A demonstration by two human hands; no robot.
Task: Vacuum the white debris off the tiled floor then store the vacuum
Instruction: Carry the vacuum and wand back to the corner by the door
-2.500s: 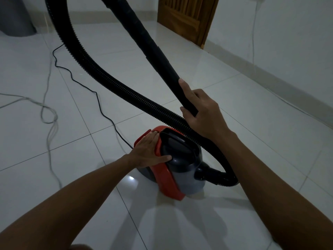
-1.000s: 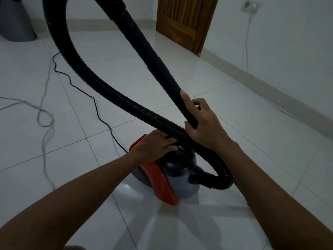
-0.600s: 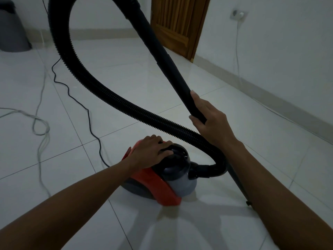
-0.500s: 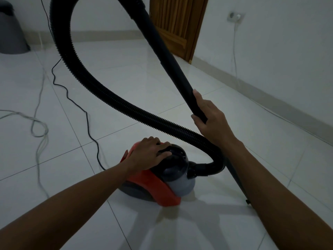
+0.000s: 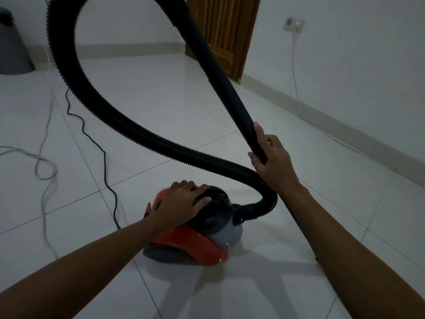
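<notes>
Left hand (image 5: 181,207) curls its grip over the vacuum (image 5: 202,236) top; right hand (image 5: 273,162) grips the wand (image 5: 220,74), floor (image 5: 161,107) beneath.

A red and grey vacuum (image 5: 195,233) sits on the white tiled floor (image 5: 161,116). The left hand (image 5: 184,203) rests on its dark top handle, fingers curled over it. The right hand (image 5: 272,161) grips the black tube (image 5: 220,72), which slants up toward the far side. A ribbed hose (image 5: 128,127) loops from the vacuum's right side up to the left. A black cord (image 5: 101,150) trails left; a wooden door (image 5: 224,31) stands far.
</notes>
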